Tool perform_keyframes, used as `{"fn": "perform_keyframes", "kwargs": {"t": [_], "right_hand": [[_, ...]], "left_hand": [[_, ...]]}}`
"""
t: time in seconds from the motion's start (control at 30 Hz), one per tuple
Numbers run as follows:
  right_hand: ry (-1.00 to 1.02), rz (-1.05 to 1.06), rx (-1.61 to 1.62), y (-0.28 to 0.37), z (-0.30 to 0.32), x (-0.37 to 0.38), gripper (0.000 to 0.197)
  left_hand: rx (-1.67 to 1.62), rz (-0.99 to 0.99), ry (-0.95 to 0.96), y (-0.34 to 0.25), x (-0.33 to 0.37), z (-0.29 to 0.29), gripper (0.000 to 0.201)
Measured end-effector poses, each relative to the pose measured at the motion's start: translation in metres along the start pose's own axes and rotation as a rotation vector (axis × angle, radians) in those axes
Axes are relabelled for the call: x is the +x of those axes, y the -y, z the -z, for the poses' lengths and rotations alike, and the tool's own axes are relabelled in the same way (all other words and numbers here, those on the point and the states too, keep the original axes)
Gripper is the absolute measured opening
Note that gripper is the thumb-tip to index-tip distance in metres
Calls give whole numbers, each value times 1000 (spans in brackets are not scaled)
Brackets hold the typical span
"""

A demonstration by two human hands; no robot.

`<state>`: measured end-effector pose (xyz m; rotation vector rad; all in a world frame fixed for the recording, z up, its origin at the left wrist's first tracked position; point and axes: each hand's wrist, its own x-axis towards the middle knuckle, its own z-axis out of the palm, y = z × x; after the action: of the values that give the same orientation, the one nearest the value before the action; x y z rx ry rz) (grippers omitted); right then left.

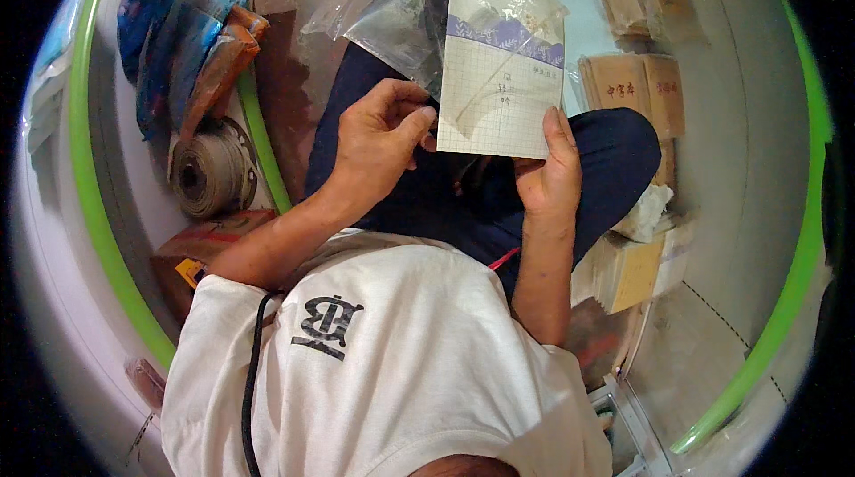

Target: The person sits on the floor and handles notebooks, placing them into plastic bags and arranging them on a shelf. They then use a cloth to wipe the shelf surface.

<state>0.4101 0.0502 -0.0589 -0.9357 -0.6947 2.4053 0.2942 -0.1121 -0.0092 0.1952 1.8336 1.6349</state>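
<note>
While right hand (549, 170) grips white booklet (490, 116) near its lower right corner, thumb on front, left hand (378, 140) sits just beside booklet's left edge, thumb and fingers drawn close; whether they pinch film, cannot tell. Clear plastic bag (392, 23) spreads from booklet's upper left; glare suggests film over booklet's top. Step in hand, likely: working booklet and bag together. Next move calls for steady right grip, left fingers controlling film.

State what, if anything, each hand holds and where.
The right hand holds the notebook by its lower right corner; whether the left hand grips the bag is unclear.
</note>
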Motion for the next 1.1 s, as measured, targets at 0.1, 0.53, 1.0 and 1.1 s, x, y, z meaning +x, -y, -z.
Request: {"fn": "perform_keyframes", "kwargs": {"t": [0.1,0.53,1.0,1.1], "right_hand": [[1,6,1,-2,3,3,34],[17,5,3,-1,-1,3,35],[-3,-18,8,-4,1,4,33],[-8,-10,8,-6,0,4,33]], "left_hand": [[23,-7,11,0,3,0,13],[90,-225,-104,-5,12,-10,13],[11,-201,-133,-10,20,-13,16],[-37,-229,-163,-10,20,-14,17]]}}
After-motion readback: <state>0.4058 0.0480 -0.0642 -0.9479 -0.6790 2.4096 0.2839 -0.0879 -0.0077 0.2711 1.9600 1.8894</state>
